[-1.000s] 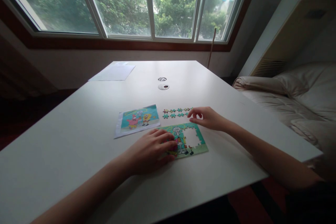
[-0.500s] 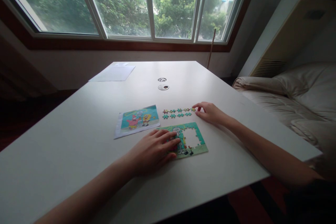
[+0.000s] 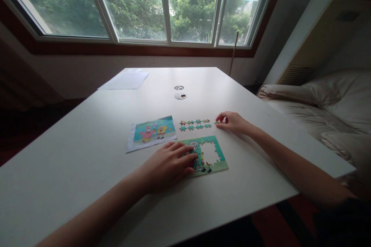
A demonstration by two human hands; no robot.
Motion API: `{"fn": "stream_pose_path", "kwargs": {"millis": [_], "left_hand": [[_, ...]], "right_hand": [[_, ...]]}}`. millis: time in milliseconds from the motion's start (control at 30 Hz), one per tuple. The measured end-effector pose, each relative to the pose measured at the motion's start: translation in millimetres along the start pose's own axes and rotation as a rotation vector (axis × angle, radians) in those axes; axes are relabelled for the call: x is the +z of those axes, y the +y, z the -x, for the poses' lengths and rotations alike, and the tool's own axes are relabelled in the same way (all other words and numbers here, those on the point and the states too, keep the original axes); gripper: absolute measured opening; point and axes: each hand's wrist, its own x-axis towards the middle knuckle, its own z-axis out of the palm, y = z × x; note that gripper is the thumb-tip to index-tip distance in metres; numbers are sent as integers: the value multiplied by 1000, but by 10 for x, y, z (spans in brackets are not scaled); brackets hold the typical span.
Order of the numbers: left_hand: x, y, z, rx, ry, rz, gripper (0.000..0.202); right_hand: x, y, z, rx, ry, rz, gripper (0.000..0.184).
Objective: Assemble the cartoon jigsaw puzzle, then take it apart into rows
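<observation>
My left hand [image 3: 174, 164] lies flat with fingers outstretched on the left part of a jigsaw puzzle [image 3: 218, 168]. The puzzle shows cartoon figures on green and has a white gap with notched edges at its right. Beyond it, loose puzzle pieces [image 3: 199, 126] lie in two rows. To their right, my right hand [image 3: 230, 122] pinches a small puzzle piece [image 3: 216, 123] between thumb and forefinger; the fingers cover most of it. A creased picture sheet [image 3: 153, 130] with the cartoon figures lies left of the rows.
All of this is on a white table [image 3: 87, 154]. Two round cable-hole covers [image 3: 180, 96] are set in its middle. White paper [image 3: 124, 81] lies at the far left corner. A pale sofa [image 3: 307, 100] stands at the right, and a window [image 3: 139, 4] is behind.
My right hand has taken the end piece of the upper row and drawn it slightly toward me. The puzzle under my left hand has shifted a little to the left.
</observation>
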Motion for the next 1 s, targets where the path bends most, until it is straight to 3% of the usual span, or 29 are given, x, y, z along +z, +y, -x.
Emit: {"fn": "stream_pose_path", "kwargs": {"millis": [200,567,733,1000], "left_hand": [[8,2,-2,-1,1,11,32],[-3,0,-3,-9,-17,29,31],[6,6,-7,-16,-24,43,31],[21,-14,-7,-14,-9,42,31]], "right_hand": [[8,34,-17,-19,-20,-21,19],[235,-106,-170,-194,187,-52,20],[223,-179,-234,-189,169,-7,15],[170,-179,-281,-131,25,24,10]]}}
